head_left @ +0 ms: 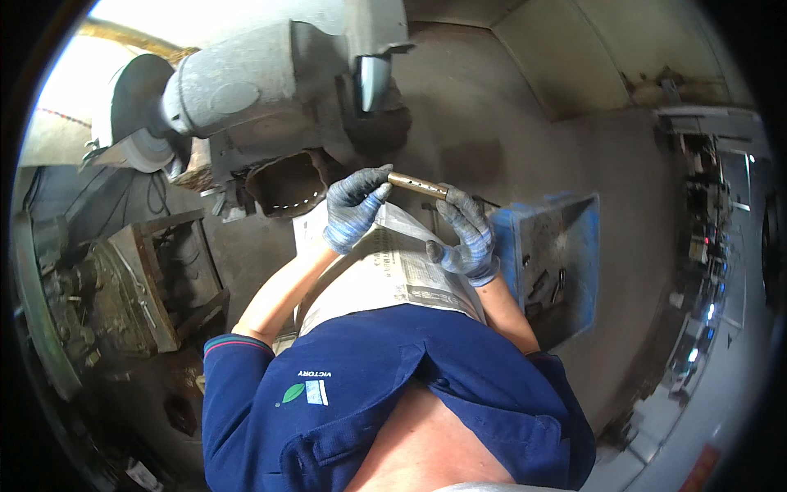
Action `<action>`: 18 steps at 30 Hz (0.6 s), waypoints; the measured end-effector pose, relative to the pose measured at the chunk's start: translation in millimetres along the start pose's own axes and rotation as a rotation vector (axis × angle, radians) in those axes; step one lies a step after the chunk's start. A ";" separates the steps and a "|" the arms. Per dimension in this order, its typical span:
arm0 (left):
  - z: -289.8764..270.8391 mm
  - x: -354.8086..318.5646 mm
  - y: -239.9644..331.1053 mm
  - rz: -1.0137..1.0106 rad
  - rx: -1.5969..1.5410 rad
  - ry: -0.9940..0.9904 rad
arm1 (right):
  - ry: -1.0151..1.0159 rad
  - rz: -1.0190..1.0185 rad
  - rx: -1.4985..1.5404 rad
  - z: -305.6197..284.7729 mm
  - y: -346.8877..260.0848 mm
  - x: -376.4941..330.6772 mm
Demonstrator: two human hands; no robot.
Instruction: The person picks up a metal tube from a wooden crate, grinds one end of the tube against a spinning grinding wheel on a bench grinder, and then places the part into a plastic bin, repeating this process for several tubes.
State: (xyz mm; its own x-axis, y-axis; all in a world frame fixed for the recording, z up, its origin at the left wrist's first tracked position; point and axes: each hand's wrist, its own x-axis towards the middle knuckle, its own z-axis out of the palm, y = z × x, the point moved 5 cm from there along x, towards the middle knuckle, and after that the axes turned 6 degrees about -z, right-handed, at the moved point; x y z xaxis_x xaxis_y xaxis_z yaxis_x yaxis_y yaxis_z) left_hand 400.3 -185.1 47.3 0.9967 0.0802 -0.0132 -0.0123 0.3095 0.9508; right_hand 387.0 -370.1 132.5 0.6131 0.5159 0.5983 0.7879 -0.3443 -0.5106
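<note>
Both my hands wear grey-blue knit gloves and hold one short brass-coloured metal rod (416,185) between them. My left hand (354,207) grips its left end. My right hand (467,238) pinches its right end. The rod sits nearly level, tilted a little down to the right, just in front of a grey bench grinder (246,82). The grinder's round wheel (143,152) is off to the left, apart from the rod. A sheet of newspaper (393,271) lies over my lap under the hands.
A blue metal tray (566,238) with several small dark parts stands to the right of my right hand. A rusty open box (156,271) and machine clutter sit at the left. Dusty concrete floor spreads behind, with machinery along the right rim.
</note>
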 end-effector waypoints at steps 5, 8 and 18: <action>26.8 -5.2 2.5 0.018 0.036 -0.097 | 0.065 0.032 -0.016 -28.0 -13.0 -17.9; 29.7 -6.0 5.1 -0.070 0.280 -0.105 | 0.119 0.081 -0.187 -54.5 -9.1 -39.0; -110.9 -41.2 -51.4 -0.277 0.203 0.330 | 0.182 0.947 -0.674 -166.8 34.2 -254.1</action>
State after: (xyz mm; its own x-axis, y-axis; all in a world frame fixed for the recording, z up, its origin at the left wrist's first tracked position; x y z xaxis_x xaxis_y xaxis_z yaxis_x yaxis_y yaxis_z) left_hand 350.9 -99.3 -35.4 0.8812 0.3276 -0.3409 0.2988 0.1730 0.9385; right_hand 267.7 -643.8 66.0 0.9264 -0.2699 0.2625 -0.1492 -0.9034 -0.4020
